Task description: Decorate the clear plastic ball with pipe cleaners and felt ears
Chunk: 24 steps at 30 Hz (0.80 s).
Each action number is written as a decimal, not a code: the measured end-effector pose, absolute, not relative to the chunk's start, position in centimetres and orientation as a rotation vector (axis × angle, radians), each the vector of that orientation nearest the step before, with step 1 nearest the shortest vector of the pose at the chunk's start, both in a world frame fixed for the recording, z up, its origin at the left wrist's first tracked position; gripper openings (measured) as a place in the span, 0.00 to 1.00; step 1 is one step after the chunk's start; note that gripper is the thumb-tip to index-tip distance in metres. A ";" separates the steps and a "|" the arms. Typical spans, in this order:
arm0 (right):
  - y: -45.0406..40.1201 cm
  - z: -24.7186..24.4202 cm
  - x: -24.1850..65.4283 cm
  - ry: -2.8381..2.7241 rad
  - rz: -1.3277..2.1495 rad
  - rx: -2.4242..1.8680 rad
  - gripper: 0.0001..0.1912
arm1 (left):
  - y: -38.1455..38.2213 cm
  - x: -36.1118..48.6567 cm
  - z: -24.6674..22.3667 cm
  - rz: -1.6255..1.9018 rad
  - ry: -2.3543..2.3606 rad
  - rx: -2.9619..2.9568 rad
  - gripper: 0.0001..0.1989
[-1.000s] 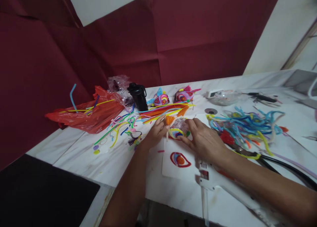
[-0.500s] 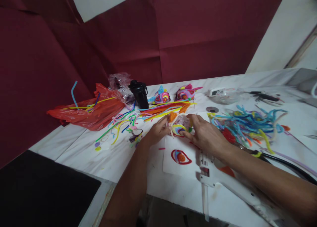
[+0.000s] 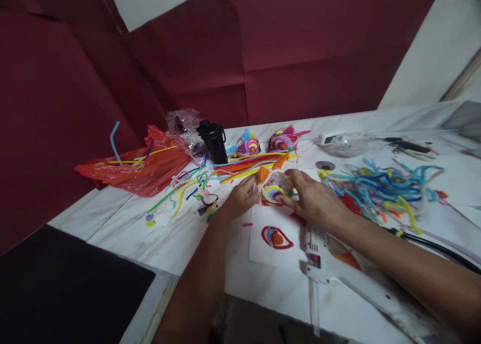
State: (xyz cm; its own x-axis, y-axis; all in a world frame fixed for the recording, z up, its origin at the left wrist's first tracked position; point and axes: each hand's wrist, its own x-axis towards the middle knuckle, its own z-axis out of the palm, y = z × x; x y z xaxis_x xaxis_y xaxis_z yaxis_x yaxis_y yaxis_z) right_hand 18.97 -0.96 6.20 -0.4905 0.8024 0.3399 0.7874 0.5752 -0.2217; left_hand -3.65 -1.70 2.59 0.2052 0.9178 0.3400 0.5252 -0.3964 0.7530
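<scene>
Between my hands is a small pipe-cleaner craft piece (image 3: 278,179) with a pale, clear-looking middle, an orange ear-like tuft and a yellow, white and blue eye shape. My left hand (image 3: 240,199) pinches its left edge. On the other side my right hand (image 3: 313,196) grips the right edge, its thumb lying against the eye shape. The fingers partly cover the piece. Just below it, a red-outlined eye shape (image 3: 277,238) with an orange centre lies on white paper (image 3: 259,256). A white tool with vent slots (image 3: 319,264), resembling a glue gun, rests under my right forearm.
Two finished-looking colourful craft pieces, one with blue tufts (image 3: 248,146) and one pink (image 3: 283,140), stand behind. Left of them are a black bottle (image 3: 213,143) and a red plastic bag (image 3: 131,176). Blue pipe cleaners (image 3: 391,184) are heaped at right, near a black cable (image 3: 432,248).
The view has shifted slightly. Both hands keep hold of the craft piece, which now shows a little more of its eye shape beside the right thumb.
</scene>
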 end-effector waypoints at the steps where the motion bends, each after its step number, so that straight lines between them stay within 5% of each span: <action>1: -0.8 6.1 19.0 -2.398 0.058 -1.271 0.21 | -1.6 -3.7 2.5 1.087 1.325 1.998 0.32; 24: -1.2 7.7 18.4 -2.706 -0.384 -1.303 0.26 | -1.5 -3.5 2.1 1.142 1.260 1.874 0.30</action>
